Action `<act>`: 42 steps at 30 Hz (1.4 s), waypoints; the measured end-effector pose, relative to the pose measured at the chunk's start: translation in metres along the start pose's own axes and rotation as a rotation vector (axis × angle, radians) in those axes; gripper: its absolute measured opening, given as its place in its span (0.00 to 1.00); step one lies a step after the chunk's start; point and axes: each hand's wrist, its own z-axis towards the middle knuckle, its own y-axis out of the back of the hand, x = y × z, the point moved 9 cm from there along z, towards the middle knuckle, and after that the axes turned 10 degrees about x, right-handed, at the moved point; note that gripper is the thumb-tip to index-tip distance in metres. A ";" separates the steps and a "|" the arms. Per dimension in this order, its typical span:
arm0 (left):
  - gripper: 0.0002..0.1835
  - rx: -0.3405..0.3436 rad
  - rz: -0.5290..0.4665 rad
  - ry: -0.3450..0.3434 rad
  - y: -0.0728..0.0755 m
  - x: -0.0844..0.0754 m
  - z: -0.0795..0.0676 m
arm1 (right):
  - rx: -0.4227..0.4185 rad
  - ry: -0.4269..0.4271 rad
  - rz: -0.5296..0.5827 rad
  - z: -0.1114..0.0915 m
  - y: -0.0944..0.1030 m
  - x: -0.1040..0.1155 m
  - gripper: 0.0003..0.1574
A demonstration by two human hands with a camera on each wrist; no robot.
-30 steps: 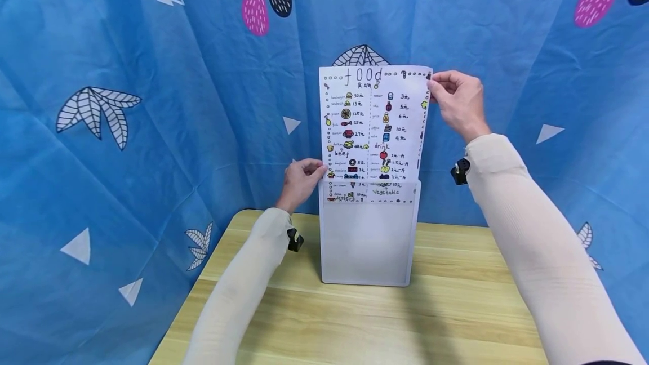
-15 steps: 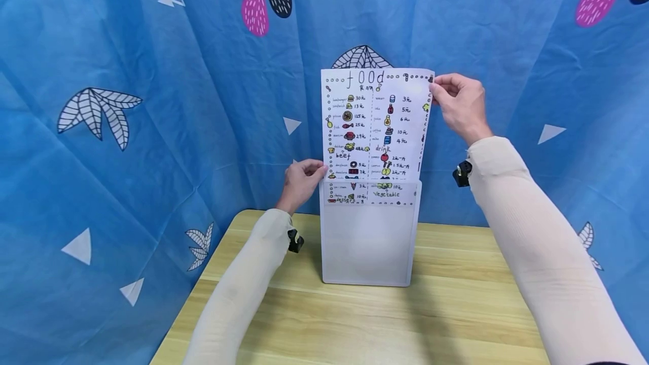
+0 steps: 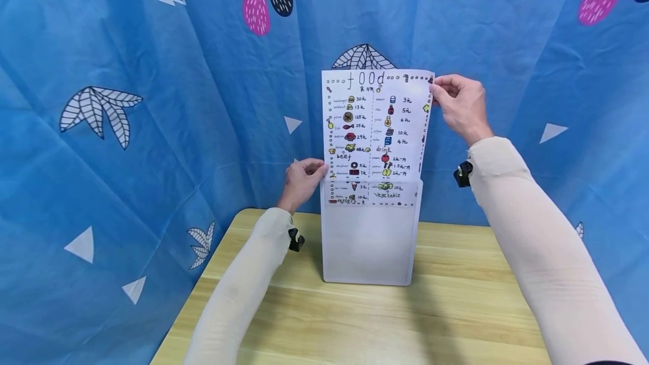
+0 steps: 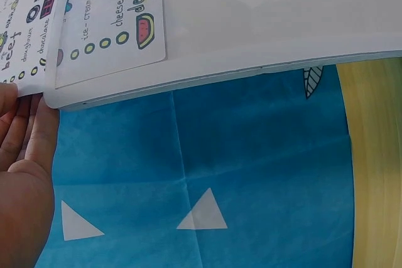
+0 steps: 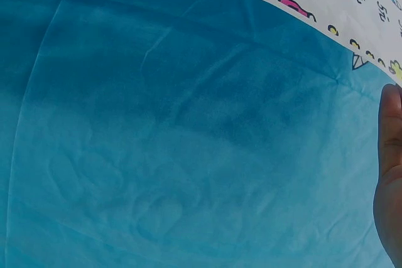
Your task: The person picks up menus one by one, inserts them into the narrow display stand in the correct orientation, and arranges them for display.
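A white paper menu (image 3: 375,128) headed "food", with small coloured drawings and prices, stands upright in the head view. Its bottom strip sits inside a whitish translucent display holder (image 3: 369,246), seen through the front panel. The holder is upright on the table. My left hand (image 3: 301,182) pinches the menu's left edge just above the holder's upper left corner. In the left wrist view the thumb is in front of the paper and the fingers (image 4: 39,133) reach behind it. Near the menu's top right corner, my right hand (image 3: 462,105) pinches the right edge.
The wooden table (image 3: 456,292) extends around the holder, its rounded left corner near my left forearm. A blue patterned curtain (image 3: 203,72) hangs close behind and at the left. Black wrist cameras (image 3: 296,239) are strapped to both wrists.
The menu has slid down slightly, with its lower edge a little deeper in the holder. Both hands keep their hold; the right one has dropped slightly.
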 end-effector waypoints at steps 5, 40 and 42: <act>0.12 0.001 0.004 0.008 0.001 -0.001 -0.001 | 0.005 -0.004 0.002 0.000 0.000 -0.001 0.16; 0.12 -0.012 0.011 0.009 0.001 0.002 -0.001 | 0.026 -0.022 -0.077 -0.005 -0.008 -0.010 0.19; 0.12 -0.010 0.011 0.012 0.001 0.002 -0.001 | 0.028 -0.023 -0.079 -0.005 -0.008 -0.010 0.19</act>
